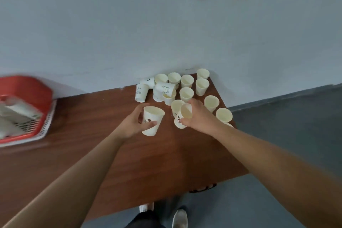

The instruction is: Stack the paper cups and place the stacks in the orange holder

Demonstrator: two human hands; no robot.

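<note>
Far left, on a brown wooden counter (pixel 148 163): an orange holder (pixel 27 89) with a white lattice side, blurred, with white paper cup stacks (pixel 20 111) lying inside. Well apart from it, toward the middle: left grip (pixel 133 124) grasping a printed paper cup (pixel 153 122), fingers across the print, mouth up and slightly tilted; unclear whether its base touches the counter. Behind, against the pale wall: a few toppled cups (pixel 141 93) lying on their sides. Just right of the first cup, near but apart: right grip (pixel 198 116) curled round a second printed cup (pixel 179 119), tipped with its open mouth facing up and left. Around and beyond that grip, out to the counter's far right corner: upright loose cups (pixel 202 86) in rough rows, mouths up. Bottom centre, below the counter edge: grey floor and a pale shoe (pixel 179 218).
</note>
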